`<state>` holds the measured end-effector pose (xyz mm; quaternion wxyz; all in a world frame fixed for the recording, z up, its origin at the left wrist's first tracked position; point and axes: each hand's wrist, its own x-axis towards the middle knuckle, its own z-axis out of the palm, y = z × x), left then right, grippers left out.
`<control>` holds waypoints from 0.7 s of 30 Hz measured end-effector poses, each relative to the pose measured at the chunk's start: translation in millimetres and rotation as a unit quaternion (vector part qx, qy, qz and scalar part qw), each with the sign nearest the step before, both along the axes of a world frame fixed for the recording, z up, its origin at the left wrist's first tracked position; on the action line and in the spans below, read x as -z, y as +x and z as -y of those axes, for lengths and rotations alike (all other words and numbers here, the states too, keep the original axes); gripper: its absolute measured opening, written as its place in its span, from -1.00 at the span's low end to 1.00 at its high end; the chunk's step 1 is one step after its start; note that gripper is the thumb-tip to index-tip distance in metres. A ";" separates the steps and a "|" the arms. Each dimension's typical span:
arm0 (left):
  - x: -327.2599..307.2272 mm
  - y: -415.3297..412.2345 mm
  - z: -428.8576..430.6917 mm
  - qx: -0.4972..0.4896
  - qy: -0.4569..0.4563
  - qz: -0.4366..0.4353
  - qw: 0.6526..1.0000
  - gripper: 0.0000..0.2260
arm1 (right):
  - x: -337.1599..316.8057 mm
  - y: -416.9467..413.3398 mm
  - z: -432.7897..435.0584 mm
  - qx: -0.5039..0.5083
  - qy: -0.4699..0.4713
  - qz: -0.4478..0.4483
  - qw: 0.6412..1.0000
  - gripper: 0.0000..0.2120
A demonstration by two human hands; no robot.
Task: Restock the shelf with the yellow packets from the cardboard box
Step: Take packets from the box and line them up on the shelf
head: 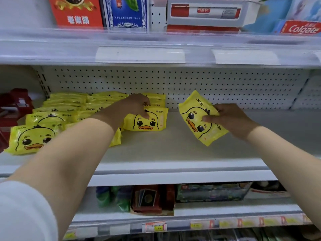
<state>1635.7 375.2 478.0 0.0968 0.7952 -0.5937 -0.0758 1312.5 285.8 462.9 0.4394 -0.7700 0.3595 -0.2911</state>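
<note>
White shelf point(156, 150), pegboard back point(173, 84) | yellow duck packets point(66, 108) stacked at left | left hand point(133, 105) grips upright packet point(147, 122) | right hand point(231, 119) grips tilted packet point(196, 117) above shelf | Colgate box point(302, 28) overhead

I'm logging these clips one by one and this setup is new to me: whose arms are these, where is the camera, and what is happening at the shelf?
There is no machine here. A person works bare-handed, and the single picture comes from a camera worn on their head, looking forward and down, so both arms reaching in are their own. The left hand pinches the top edge of the middle packet, which rests on the shelf beside the yellow stacks. The right hand holds a tilted packet over the bare stretch of the shelf, thumb on its duck face. A Colgate box sits one level up. The cardboard box is out of view.
</note>
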 end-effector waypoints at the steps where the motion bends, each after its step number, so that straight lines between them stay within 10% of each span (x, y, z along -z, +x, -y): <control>1: 2.5 2.0 1.3 -0.001 -0.001 -0.001 1.000 -0.39 | 0.9 2.0 1.3 -0.005 -0.004 -0.004 1.000 -0.79; 18: 32.1 1.1 -1.8 -0.041 -0.161 0.161 0.973 -0.37 | 3.0 22.8 -14.1 -0.032 0.019 -0.004 0.999 -0.77; 21: 36.1 -15.0 -12.1 0.020 -0.298 0.036 0.954 -0.45 | -0.9 25.4 -24.5 -0.048 0.017 -0.017 0.999 -0.75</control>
